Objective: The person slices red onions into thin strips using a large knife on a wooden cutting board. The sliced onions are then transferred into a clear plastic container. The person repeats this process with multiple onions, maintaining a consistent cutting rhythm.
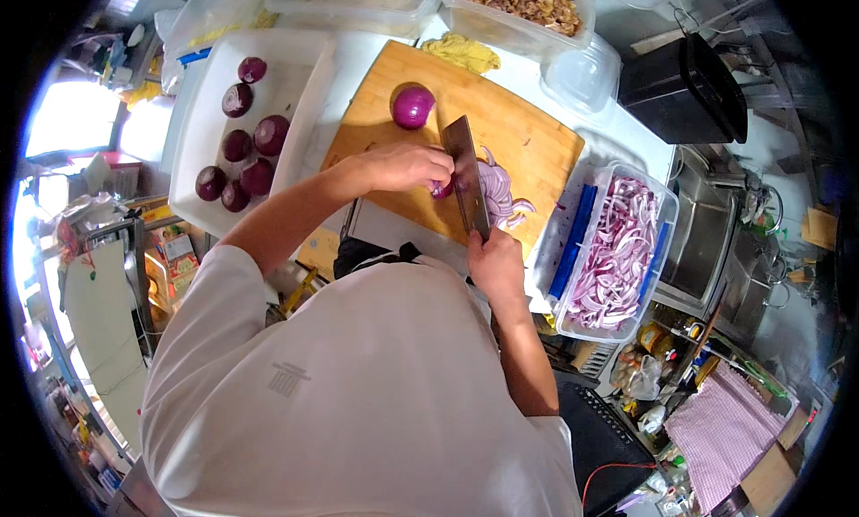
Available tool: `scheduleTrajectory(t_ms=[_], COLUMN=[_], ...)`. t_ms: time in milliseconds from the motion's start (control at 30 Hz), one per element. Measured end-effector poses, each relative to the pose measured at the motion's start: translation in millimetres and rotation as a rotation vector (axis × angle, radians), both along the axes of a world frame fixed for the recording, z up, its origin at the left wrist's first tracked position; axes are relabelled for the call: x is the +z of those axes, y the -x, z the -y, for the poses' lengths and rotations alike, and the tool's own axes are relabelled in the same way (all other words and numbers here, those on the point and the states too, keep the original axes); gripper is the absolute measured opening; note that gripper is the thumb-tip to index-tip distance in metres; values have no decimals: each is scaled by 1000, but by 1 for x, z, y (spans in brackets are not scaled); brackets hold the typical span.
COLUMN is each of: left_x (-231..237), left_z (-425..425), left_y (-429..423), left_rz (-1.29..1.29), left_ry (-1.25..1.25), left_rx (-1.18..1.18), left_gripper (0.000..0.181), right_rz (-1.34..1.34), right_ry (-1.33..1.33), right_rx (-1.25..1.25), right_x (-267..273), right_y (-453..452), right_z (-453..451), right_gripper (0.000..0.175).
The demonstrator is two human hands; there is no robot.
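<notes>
My right hand grips the handle of a broad-bladed cleaver, whose blade stands on edge over a wooden cutting board. Just left of the blade, my left hand holds a piece of red onion by its fingertips, and the fingers partly cover it. Cut onion slices lie in a loose pile against the blade's right side. A whole peeled red onion rests on the board beyond my left hand.
At left, a white plastic tub holds several red onions. A clear container full of sliced onion stands at right, beside a metal sink. Behind the board are a yellow cloth and a container of brown food pieces.
</notes>
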State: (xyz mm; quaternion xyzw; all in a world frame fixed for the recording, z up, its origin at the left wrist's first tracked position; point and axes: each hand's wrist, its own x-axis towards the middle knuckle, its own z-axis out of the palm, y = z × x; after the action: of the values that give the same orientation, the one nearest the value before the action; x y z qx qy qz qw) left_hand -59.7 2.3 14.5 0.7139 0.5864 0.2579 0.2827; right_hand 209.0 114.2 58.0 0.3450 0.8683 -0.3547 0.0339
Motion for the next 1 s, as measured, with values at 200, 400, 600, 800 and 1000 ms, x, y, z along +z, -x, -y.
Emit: scheduleTrajectory(t_ms=[200, 400, 600, 800, 1000], left_x=[0, -4, -7, -11, -25], left_z=[2, 5, 16, 15, 29], left_y=[0, -1, 0, -2, -6], left_rz=[15, 46, 49, 64, 56], left_ry=[-103, -159, -131, -255, -301], left_rx=[-11, 23, 39, 72, 114], left_gripper=[15, 12, 9, 8, 11], right_rz=[-2, 33, 110, 92, 129], right_ry=[-85, -109, -84, -92, -49], right_rx=[33, 56, 51, 43, 79], right_x=[-8, -25, 8, -20, 11], right_y=[14, 18, 16, 26, 12], right_z=[2, 11, 12, 16, 20], right_gripper=[30, 30, 28, 29, 30])
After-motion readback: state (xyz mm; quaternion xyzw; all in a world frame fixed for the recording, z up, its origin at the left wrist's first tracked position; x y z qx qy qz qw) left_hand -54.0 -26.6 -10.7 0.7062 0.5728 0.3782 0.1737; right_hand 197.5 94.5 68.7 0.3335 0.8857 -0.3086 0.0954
